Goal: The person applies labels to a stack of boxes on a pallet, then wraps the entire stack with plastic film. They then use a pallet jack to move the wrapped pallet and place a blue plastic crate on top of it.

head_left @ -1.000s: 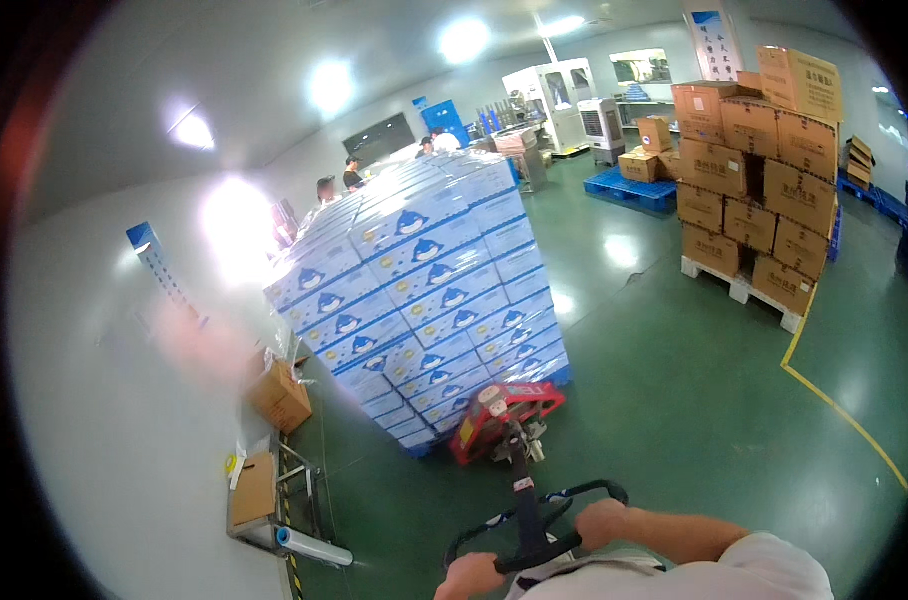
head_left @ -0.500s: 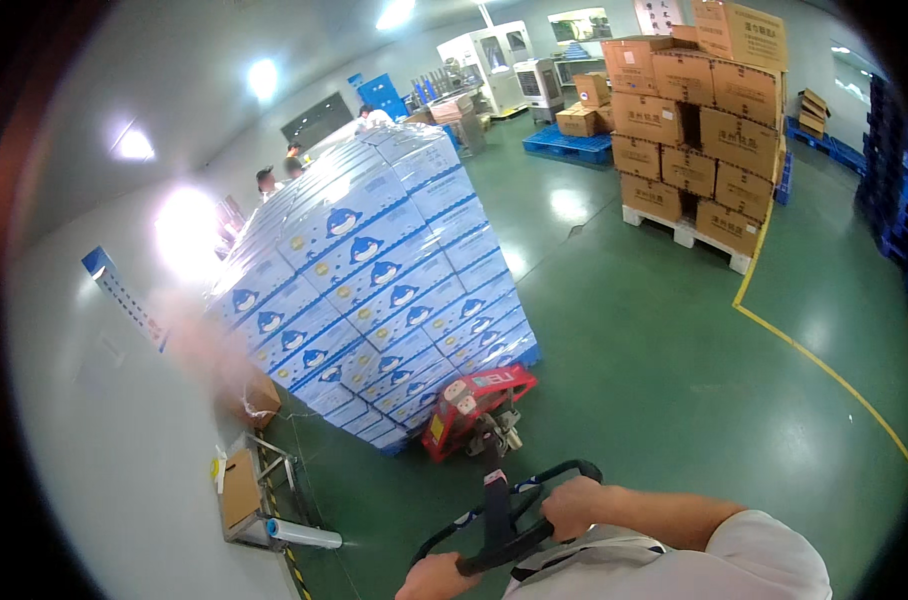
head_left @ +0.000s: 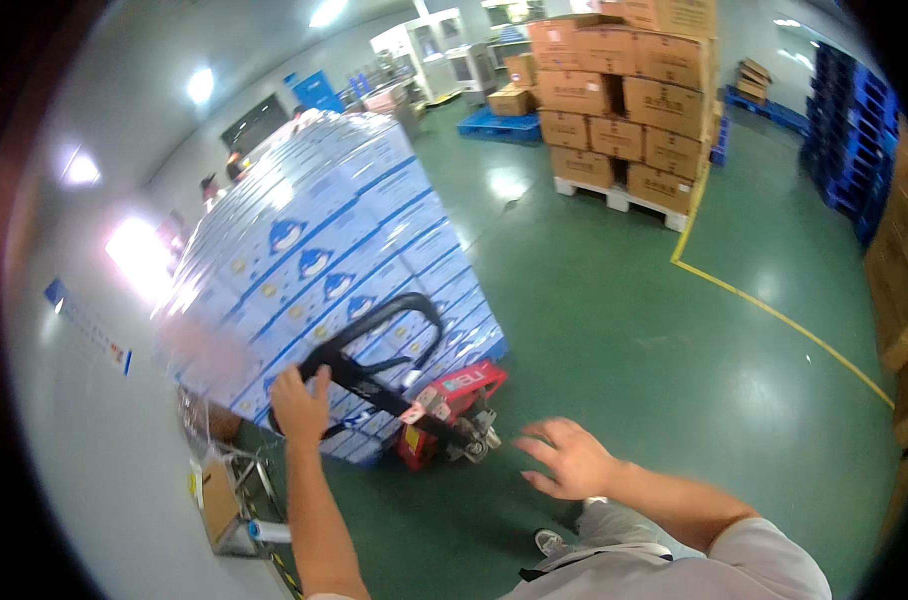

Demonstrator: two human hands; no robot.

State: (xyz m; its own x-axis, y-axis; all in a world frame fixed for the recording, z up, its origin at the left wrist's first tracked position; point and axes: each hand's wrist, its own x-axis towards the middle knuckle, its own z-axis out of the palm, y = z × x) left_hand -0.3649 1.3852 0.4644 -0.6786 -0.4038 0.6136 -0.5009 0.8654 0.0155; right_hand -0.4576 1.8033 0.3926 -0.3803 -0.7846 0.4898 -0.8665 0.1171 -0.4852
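A red pallet jack (head_left: 454, 405) stands at the near side of a tall, film-wrapped stack of blue and white cartons (head_left: 374, 250). Its black loop handle (head_left: 382, 390) is swung up and leans against the cartons. My left hand (head_left: 301, 405) touches the left end of the handle, thumb and fingers apart; the bar partly meets the fingertips. Over the green floor, right of the jack's base, my right hand (head_left: 569, 458) hangs in the air, fingers spread and holding nothing.
Brown cartons (head_left: 624, 110) are piled on a white pallet (head_left: 619, 195) beyond a yellow floor line (head_left: 764, 305). Blue pallets (head_left: 844, 130) stack up at right, beside more brown cartons (head_left: 894, 270). By the left wall stands a metal-framed cart (head_left: 239, 495) with a film roll (head_left: 269, 531).
The jack's handle has swung up from near my body to the cartons. My right hand has let go of it; my left hand reached forward with it. The view shifted right.
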